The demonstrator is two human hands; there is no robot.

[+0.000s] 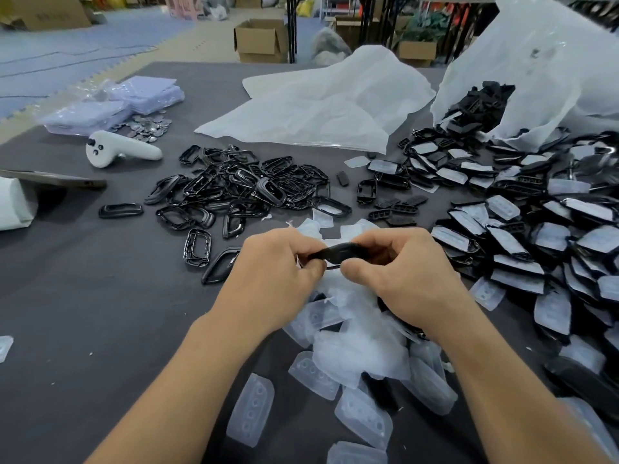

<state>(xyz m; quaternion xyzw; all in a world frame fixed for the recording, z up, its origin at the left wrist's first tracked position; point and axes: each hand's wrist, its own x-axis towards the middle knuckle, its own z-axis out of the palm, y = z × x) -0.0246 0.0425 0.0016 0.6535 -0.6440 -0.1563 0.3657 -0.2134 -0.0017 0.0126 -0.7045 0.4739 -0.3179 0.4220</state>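
Observation:
My left hand (271, 272) and my right hand (402, 276) meet above the middle of the grey table (100, 313). Together they pinch one small black plastic part (338, 254), each hand curled round one end of it. Under my hands lies a heap of clear plastic inserts (351, 346). Behind them sits a pile of black oval frames (241, 185). To the right spreads a big pile of black shells with clear inserts (536, 236).
A white plastic bag (536, 72) at the back right spills black parts. A flat white bag (318, 108) lies behind the frames. A white controller (117, 150), coins (149, 127) and lilac packets (134, 98) sit at the left. Cardboard boxes (261, 40) stand on the floor beyond.

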